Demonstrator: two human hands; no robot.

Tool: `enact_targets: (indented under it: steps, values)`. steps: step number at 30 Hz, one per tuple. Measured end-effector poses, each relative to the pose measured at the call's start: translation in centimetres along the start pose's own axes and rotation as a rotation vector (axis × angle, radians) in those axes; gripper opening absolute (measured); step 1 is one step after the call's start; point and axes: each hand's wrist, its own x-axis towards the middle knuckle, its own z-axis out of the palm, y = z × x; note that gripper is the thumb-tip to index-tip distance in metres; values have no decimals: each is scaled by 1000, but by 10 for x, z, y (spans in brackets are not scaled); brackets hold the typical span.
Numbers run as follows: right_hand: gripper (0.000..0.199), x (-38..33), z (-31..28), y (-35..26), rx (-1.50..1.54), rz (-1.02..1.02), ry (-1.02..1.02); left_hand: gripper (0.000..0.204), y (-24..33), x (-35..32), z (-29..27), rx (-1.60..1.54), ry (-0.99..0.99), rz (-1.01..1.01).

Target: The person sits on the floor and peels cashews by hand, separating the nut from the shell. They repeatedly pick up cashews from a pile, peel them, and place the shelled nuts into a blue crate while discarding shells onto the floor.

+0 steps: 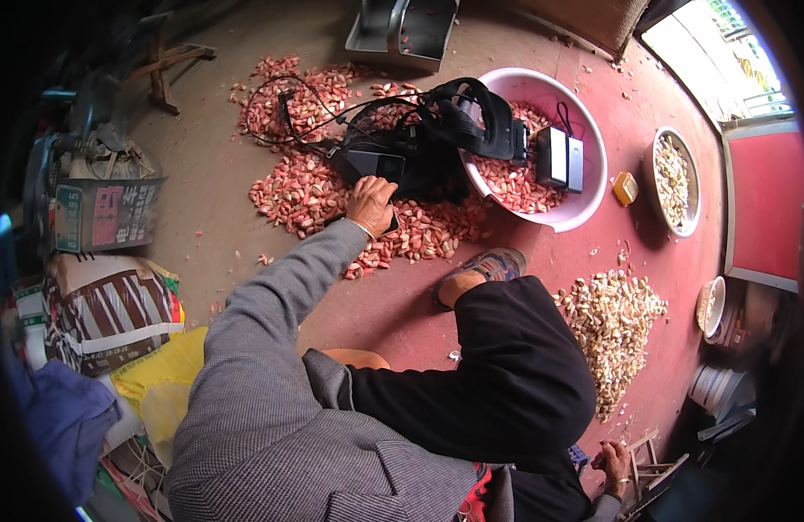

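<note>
My left hand (371, 205) reaches in from a grey sleeve, its fingers curled over the near edge of a flat black phone-like device (375, 164). Part of the grip is hidden by the hand itself. The device lies against a black strapped headset (476, 122) with a trailing cable (284, 100), on a pile of pink-red, clove-like pieces (302, 187). At the lower right, beside my knee, my right hand (613, 465) is held low with its fingers curled; whether they hold anything is hidden.
A pink basin (595, 165) holds more pink-red pieces and a black-and-white box (559, 160). Beyond stand a metal scoop (402, 54), a bowl (696, 196) of pale pieces and a yellow block (626, 188). Pale cloves (613, 335) are heaped right of my leg; sacks (110, 309) line the left.
</note>
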Motion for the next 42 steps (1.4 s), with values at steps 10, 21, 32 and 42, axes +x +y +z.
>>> enact_targets:
  steps: [10,21,32,42]
  values:
    - [22,0,5,-8,-38,-14,9,40,2,-17,14,33,-14,-46]
    - [23,-4,6,-8,-67,-20,20,37,8,-14,14,42,-46,-124]
    - [22,-12,5,4,37,-48,5,13,-35,66,-15,-208,74,-402]
    - [18,-37,0,51,-24,33,48,16,-79,121,18,-131,228,-595]
